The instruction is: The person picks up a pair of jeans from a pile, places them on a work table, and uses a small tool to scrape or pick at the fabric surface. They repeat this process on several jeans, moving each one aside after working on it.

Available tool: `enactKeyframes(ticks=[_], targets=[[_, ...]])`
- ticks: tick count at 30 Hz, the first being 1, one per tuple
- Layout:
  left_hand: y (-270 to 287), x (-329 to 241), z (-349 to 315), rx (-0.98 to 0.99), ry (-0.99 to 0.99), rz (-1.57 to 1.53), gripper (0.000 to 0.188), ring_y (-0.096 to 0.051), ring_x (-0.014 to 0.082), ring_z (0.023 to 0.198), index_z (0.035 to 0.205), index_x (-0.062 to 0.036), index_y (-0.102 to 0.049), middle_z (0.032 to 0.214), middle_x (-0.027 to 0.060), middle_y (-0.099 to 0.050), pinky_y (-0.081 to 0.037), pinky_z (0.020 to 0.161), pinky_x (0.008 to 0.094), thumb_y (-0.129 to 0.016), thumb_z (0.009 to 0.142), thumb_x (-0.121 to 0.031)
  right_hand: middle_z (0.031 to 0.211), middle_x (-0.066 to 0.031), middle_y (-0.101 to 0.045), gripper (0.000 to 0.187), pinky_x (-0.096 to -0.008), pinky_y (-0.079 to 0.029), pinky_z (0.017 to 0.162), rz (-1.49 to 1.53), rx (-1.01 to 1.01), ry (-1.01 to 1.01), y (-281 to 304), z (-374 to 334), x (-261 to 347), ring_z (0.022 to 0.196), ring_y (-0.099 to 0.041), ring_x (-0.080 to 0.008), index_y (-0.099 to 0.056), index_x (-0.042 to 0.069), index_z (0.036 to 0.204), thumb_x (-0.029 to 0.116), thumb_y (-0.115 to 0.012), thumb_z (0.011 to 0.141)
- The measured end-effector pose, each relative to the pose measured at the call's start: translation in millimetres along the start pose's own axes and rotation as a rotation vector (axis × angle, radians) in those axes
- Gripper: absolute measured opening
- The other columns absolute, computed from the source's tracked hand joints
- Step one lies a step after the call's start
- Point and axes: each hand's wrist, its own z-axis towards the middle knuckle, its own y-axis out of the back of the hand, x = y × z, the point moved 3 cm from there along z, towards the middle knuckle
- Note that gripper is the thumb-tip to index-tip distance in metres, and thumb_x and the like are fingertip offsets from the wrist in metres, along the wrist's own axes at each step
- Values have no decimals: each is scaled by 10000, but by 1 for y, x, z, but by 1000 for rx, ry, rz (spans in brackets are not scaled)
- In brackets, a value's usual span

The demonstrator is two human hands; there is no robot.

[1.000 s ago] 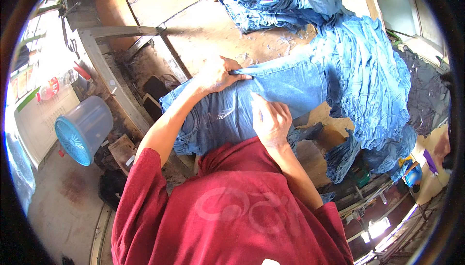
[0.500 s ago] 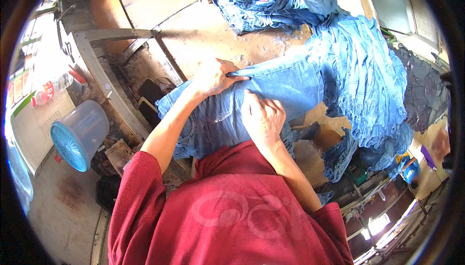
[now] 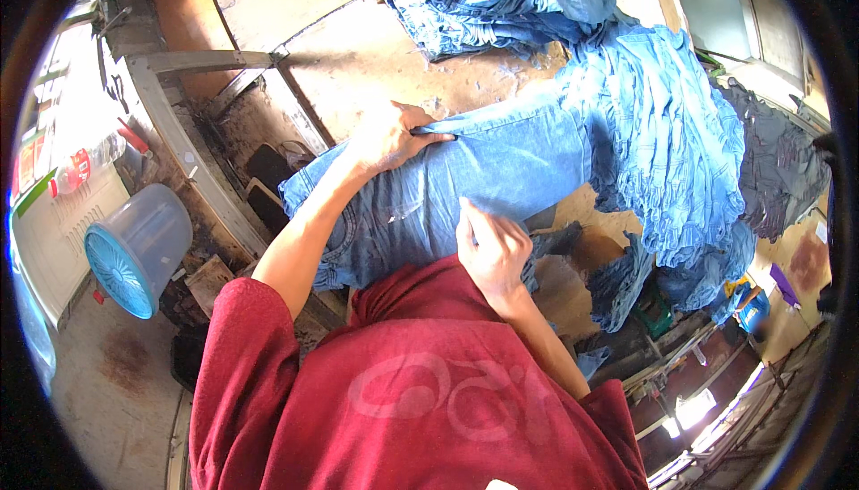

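A pair of blue denim jeans (image 3: 528, 163) lies stretched across in front of me, its near side against my dark red shirt. My left hand (image 3: 394, 139) pinches the far edge of the denim between thumb and fingers, raising a small fold there. Close to the near edge of the jeans is my right hand (image 3: 497, 247), its fingers curled and thumb pressed to the forefinger. Whatever is between those fingertips, if anything, is hidden or too small to make out. A small pale mark shows on the cloth between the hands.
Light blue denim garments (image 3: 667, 136) hang in a heap at the right, with dark grey garments (image 3: 778, 159) beyond. More folded denim (image 3: 519, 7) is piled at the far side of the wooden table (image 3: 349, 65). A clear tub with a blue lid (image 3: 143, 248) lies left.
My right hand has drawn back toward my body, away from the middle of the denim. The left hand keeps its pinch on the far edge. The whole view has shifted slightly.
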Motion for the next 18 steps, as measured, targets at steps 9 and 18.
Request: enactKeyframes(ticks=[9, 18], targets=[[-5, 3, -1, -20, 8, -63, 436, -712, 302, 765, 862, -36, -779, 794, 120, -729, -569, 767, 409, -862, 834, -462, 731, -29, -723, 202, -350, -542, 575, -82, -8, -21, -27, 44, -3, 571, -677, -215, -773, 124, 1062, 86, -779, 864], [-4, 3, -1, 1, 16, -128, 413, -713, 302, 765, 901, -51, -810, 820, 123, -737, -569, 760, 412, -850, 842, -458, 662, -28, -674, 211, -362, -516, 562, -132, 61, 12, -24, 40, 0, 542, -648, -208, -781, 148, 1063, 102, -778, 858]])
